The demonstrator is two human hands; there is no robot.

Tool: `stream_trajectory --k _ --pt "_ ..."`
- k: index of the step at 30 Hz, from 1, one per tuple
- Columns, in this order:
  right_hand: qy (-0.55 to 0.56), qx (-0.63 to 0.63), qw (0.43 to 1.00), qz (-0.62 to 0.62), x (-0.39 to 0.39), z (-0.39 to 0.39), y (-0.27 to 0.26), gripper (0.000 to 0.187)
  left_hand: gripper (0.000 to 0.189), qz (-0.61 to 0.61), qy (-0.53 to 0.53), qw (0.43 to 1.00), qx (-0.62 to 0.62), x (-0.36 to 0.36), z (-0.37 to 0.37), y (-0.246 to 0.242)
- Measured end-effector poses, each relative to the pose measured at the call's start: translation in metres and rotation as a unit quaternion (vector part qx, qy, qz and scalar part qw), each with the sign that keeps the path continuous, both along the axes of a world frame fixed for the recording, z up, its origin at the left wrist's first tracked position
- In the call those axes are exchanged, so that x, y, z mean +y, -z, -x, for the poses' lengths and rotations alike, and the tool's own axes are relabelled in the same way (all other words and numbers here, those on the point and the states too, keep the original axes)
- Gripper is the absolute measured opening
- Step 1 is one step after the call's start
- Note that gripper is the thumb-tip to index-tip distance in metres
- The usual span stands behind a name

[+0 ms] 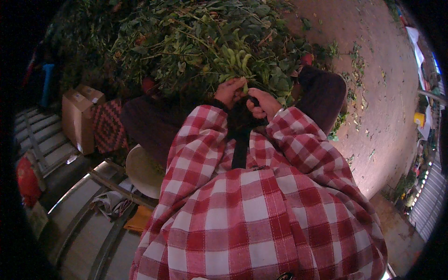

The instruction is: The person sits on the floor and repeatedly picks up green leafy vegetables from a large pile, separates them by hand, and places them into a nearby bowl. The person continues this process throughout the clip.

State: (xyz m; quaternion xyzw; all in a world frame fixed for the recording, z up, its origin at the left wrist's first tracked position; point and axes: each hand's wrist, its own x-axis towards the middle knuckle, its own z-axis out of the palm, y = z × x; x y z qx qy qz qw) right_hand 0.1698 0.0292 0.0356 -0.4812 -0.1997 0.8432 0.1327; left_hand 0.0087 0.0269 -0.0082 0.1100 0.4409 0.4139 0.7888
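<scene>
A leafy bean plant with plump green pods stands up just beyond my hands, at the near edge of a large heap of cut plants. My left hand pinches a green pod between thumb and fingers. Close beside it, my right hand is curled around a small dark handle. What tool that handle belongs to is hidden. The right thumb tip is near the lower end of the pinched pod; whether they touch I cannot tell.
My knees are spread on both sides of the heap. A pale round basin stands by my left side, near a cardboard box and a red-and-black woven panel. Loose leaves litter the bare floor at right.
</scene>
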Motion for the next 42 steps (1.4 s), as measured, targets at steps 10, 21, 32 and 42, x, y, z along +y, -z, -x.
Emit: stream_trajectory --k 10,21,32,42 --pt "-0.073 -0.161 0.964 -0.198 -0.005 0.005 0.000 0.019 0.023 -0.004 0.060 0.994 0.096 0.004 -0.004 0.007" --pt "0.079 0.085 0.992 0.053 -0.007 -0.005 0.008 0.008 0.022 -0.060 0.112 0.986 0.109 0.004 0.005 0.000" --pt "0.142 0.179 0.966 0.118 -0.009 0.000 0.005 0.012 0.029 -0.103 0.099 0.985 0.098 0.000 0.002 0.003" --pt "0.157 0.255 0.948 0.109 -0.012 0.000 0.012 0.019 0.030 -0.078 0.057 0.995 0.017 -0.001 -0.002 0.010"
